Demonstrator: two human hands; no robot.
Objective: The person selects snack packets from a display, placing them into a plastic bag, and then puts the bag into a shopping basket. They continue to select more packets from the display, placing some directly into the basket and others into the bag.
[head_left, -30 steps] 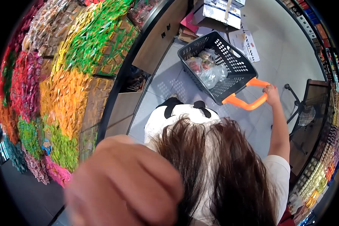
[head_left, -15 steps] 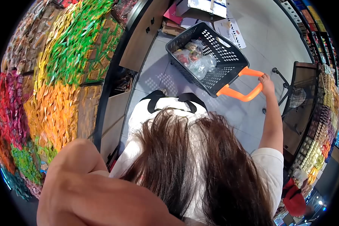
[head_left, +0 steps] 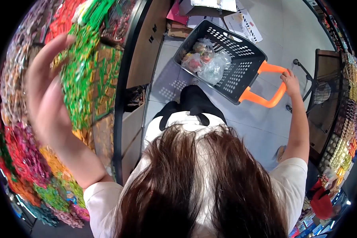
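Note:
My right hand [head_left: 290,82] is wrapped round the orange handle [head_left: 269,104] of a dark grey basket with round holes. Inside the basket [head_left: 242,59] lie several clear plastic bags [head_left: 214,70] with small coloured goods in them. My left hand [head_left: 47,95], a little blurred, is raised over a sloping display on the left. Its fingers curve with a gap between index finger and thumb, and nothing shows firmly held. Nearest to it are heaped small packets in green wrappers [head_left: 81,75]; red [head_left: 65,23] and orange-yellow ones lie around them.
Flattened cardboard [head_left: 244,25] and a white box [head_left: 208,8] lie on the floor beyond the basket. A wooden cabinet [head_left: 141,55] borders the display. A dark stand [head_left: 325,87] and shelves of goods [head_left: 341,150] line the right side.
My left arm has swung from low in front of my body out over the display, and the hand has come into view. The basket has shifted slightly right, my right hand still on its handle.

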